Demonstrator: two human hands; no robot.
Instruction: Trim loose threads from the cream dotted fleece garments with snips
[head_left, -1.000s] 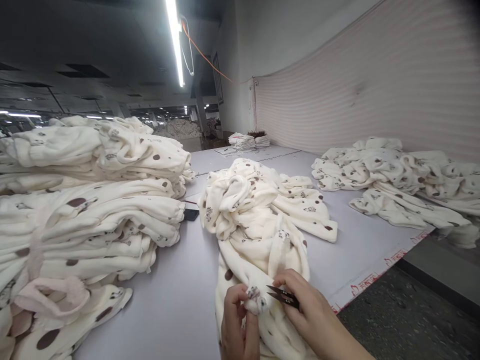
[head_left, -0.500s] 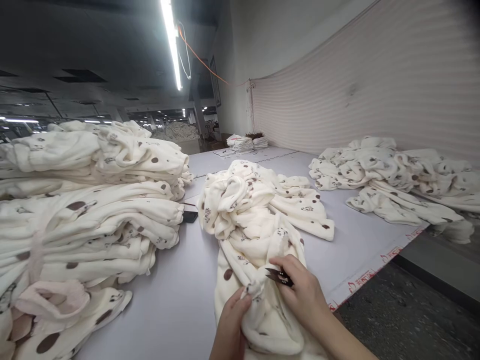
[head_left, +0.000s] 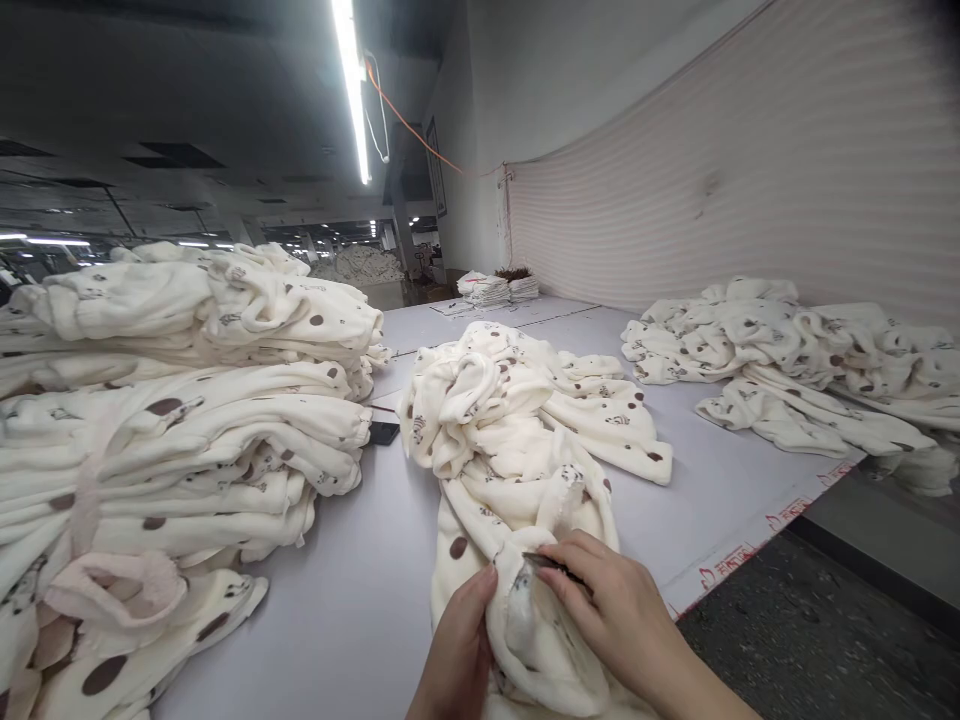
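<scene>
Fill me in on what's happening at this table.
A person's left hand grips a bunched, spotted white garment. Their right hand holds small dark snips right at the cloth; whether they are cutting, I can't tell. Similar fabric is stacked in a tall pile on the left and a loose heap on the right.

Garment (head_left: 517,400), cream: brown spots are being shown. Worktop (head_left: 352,600), pale lilac: red edge print (head_left: 726,567) is being shown. Hanging sheet (head_left: 675,230): pink-white stripes.
</scene>
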